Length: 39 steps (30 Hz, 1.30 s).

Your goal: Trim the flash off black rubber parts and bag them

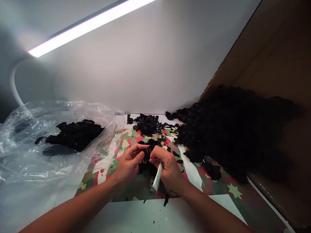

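Near the middle of the table, my left hand [130,161] pinches a small black piece [146,154] that looks like rubber, between thumb and fingers. Close against it on the right, my right hand [168,165] is closed round a thin tool with a whitish, wrapped-looking handle [157,180]. The handle sticks out below the fist; the tool's working end is hidden by my fingers and the dark piece. More black pieces lie directly beneath and behind both hands, too dark to separate.
A large black heap [230,132] spills from a cardboard box [272,48] at right. A clear plastic bag [31,165] at left holds black pieces [77,134]. Black scraps [147,123] lie behind my hands on the patterned covering [234,191]. A lit lamp [92,27] hangs above.
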{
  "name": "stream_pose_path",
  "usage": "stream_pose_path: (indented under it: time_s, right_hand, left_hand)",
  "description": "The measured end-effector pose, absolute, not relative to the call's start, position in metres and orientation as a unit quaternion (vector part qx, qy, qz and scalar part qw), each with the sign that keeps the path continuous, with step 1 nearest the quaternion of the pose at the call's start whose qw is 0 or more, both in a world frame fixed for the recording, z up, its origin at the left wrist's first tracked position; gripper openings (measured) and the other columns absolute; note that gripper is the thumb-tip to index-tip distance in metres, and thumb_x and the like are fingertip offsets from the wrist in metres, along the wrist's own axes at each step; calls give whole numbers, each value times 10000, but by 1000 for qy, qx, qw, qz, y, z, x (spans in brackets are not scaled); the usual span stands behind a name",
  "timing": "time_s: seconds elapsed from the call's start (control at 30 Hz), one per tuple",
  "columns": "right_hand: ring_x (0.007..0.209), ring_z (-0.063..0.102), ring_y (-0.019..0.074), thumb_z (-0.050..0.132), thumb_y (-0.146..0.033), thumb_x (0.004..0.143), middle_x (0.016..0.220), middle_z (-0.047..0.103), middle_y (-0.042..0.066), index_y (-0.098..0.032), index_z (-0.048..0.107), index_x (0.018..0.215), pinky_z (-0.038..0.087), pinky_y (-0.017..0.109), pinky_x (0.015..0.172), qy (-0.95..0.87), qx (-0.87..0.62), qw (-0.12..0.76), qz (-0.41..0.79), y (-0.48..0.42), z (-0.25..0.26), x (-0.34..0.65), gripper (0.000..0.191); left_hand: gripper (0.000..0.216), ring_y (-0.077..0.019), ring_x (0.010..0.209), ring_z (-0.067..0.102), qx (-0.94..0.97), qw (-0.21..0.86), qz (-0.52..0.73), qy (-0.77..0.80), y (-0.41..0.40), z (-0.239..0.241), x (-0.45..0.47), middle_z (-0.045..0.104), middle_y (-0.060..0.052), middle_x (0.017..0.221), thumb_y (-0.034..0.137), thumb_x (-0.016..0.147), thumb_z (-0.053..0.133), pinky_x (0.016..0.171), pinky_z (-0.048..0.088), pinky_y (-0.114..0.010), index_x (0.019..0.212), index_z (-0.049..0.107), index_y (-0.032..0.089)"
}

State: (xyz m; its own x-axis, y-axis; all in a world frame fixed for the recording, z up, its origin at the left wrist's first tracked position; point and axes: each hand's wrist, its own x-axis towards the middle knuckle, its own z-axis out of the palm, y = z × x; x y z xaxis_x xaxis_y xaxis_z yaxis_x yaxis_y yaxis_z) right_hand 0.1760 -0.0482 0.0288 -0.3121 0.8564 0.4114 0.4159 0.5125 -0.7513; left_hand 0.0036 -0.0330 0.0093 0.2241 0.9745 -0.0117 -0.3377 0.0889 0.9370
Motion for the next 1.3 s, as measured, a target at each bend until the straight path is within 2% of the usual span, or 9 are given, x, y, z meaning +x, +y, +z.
stream_pose_path:
  time_s: [0.23,0.43,0.53,0.67,0.83,0.93,1.07,1.2,1.3]
  right_hand:
    - [637,404,138,468,-33,735,724,498,-27,-204,446,711,285,308,689,-872,-329,330,149,-44,32,180,175]
    - [663,472,135,503,-57,768,720,513,-37,-217,424,730,297,305,693,-915,-230,285,169,-54,31,175,183]
    - [628,432,135,503,-71,790,732,511,-34,-219,435,774,306,301,675,-891,-286,298,187,-53,32,176,164]
    - [655,445,146,534,-80,867,778,565,-18,-215,483,788,338,300,685,-874,-354,272,193,-45,31,184,165]
    - [750,556,168,569,-53,878,864,645,4,-223,570,896,404,285,689,-815,-396,339,253,-43,26,187,171]
    - [697,551,164,557,-182,981,780,643,-5,-225,608,862,398,283,654,-781,-421,379,262,-44,25,185,136]
    - [658,535,154,622,-347,983,736,632,-13,-219,614,808,375,278,626,-756,-452,397,257,-47,24,181,216]
    - [619,474,140,591,-348,995,668,575,-24,-211,500,705,338,271,610,-761,-464,395,221,-50,25,178,333]
    - [597,428,128,524,-273,1016,635,527,-36,-209,459,693,318,265,611,-785,-442,382,205,-51,25,177,336]
  left_hand:
    - [304,-140,689,593,327,703,530,344,-41,0,19,666,-16,767,403,771,832,641,479,-239,951,738,177]
    - [264,-92,587,522,262,658,617,343,-16,11,5,642,25,711,366,744,859,547,441,-195,833,706,171]
    - [342,-109,630,553,276,689,586,325,-16,17,1,665,-13,756,433,758,853,571,465,-212,852,709,137]
    - [341,-141,777,634,261,732,562,284,-22,14,3,710,-44,834,459,797,824,700,510,-228,841,713,140]
    - [259,-153,865,650,282,737,560,251,-20,12,0,725,-48,919,374,813,828,779,512,-238,908,744,148]
    - [277,-147,914,646,291,740,557,240,-21,14,-2,721,-47,969,336,814,834,816,498,-223,1019,753,169]
    - [342,-142,913,629,310,744,540,241,-25,14,0,711,-42,1005,324,814,836,860,481,-237,1124,747,210]
    - [342,-183,980,623,379,725,522,240,-26,12,0,709,-55,1004,356,781,861,896,469,-266,1075,763,210]
    - [310,-147,887,611,386,709,534,251,-27,13,1,692,-33,932,370,747,885,821,468,-230,968,758,192]
